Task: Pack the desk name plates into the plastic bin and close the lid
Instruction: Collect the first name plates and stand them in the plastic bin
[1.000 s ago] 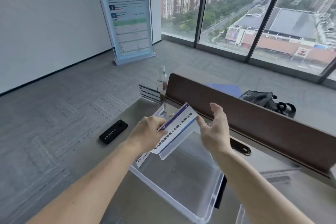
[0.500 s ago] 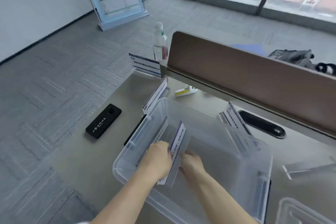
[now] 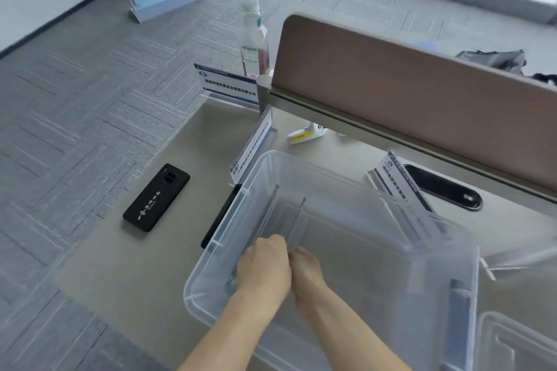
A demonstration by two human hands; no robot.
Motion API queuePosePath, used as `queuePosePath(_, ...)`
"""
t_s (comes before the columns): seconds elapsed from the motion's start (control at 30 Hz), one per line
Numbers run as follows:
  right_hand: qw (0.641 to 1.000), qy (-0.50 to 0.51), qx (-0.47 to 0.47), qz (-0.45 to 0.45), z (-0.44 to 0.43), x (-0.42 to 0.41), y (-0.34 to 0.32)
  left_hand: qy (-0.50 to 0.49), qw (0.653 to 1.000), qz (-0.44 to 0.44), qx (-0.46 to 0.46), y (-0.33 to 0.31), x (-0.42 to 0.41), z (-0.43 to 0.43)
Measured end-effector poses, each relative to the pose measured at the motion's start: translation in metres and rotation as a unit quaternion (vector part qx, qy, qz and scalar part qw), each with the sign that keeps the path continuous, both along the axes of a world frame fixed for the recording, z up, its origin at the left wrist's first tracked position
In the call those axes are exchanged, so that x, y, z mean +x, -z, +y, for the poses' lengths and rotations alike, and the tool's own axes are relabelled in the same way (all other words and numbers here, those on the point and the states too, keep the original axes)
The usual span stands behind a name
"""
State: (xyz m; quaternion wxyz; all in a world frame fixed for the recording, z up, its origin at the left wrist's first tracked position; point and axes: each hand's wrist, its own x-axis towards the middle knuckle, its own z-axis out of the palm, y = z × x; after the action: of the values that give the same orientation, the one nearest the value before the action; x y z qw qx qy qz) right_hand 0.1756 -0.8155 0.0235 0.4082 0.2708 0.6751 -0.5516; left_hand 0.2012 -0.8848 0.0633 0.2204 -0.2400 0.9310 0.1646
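1. Two clear name plates stand on edge inside the bin [image 3: 355, 178], along its left wall: one [image 3: 265, 214] close to the wall, the other [image 3: 297, 221] just beside it toward the middle.
2. Both hands reach down into the bin at the near ends of those plates. The left hand [image 3: 265, 268] is curled over the near end of the plates; its fingertips are hidden, so I cannot tell what it grips. The right hand [image 3: 307, 265] lies just beside it, touching it, fingers bent toward the inner plate; whether it pinches the plate cannot be told.
3. The bin is clear plastic, lidless, and sits on the desk [image 3: 144, 265] toward the near right.
4. A third plate [image 3: 253, 144] leans on the desk just outside the bin's far-left corner.
5. A fourth plate [image 3: 398, 181] stands by the bin's far-right side, partly seen through the wall.
6. A fifth plate [image 3: 229, 86] stands at the desk's far-left corner, text facing the camera.
7. A black phone [image 3: 156, 197] lies face down near the left edge, apart from the bin.
8. A bottle [image 3: 254, 39] stands behind the fifth plate, beside the brown divider [image 3: 422, 90].
9. The lid [image 3: 512, 343] lies at the near right, by the bin.
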Motion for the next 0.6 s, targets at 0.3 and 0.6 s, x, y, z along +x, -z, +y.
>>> queuePosePath(0.3, 1.000, 0.004, -0.010, 0.014, -0.010, 0.000, 0.006, -0.019, 1.000, 0.019, 0.003, 0.002, 0.002, -0.010)
queuePosePath(0.6, 0.999, 0.032, -0.012, 0.024, -0.010, 0.004, 0.009, -0.011, 0.999, 0.047, 0.005, -0.011, 0.008, -0.010)
